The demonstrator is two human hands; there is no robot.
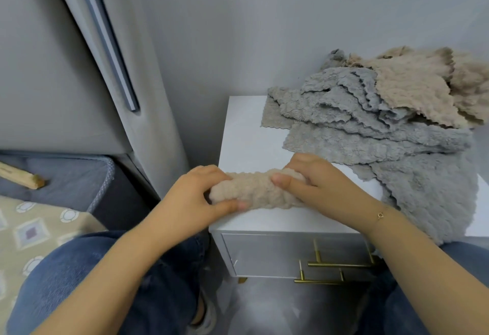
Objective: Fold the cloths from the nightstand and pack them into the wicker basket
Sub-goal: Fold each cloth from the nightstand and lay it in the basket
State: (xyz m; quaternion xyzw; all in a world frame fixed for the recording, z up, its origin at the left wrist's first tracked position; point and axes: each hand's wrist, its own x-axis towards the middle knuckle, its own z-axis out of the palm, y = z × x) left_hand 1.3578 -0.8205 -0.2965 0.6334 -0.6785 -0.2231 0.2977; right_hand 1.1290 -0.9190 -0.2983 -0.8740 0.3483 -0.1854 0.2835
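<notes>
A beige fluffy cloth (254,189), rolled into a thick bundle, lies on the front left part of the white nightstand (243,136). My left hand (195,197) grips its left end, thumb underneath and fingers curled over the top. At the right end, my right hand (315,181) holds the bundle with fingers wrapped round it. Behind them sits a loose pile of grey cloths (370,128), with more beige cloths (418,83) heaped on top at the back right. The wicker basket is not in view.
The nightstand has a grey drawer front with brass handles (338,264). A grey padded headboard (79,56) and a bed with patterned bedding (34,231) lie to the left. A wooden piece (21,175) sticks out at the far left. My jeans-clad knees frame the floor below.
</notes>
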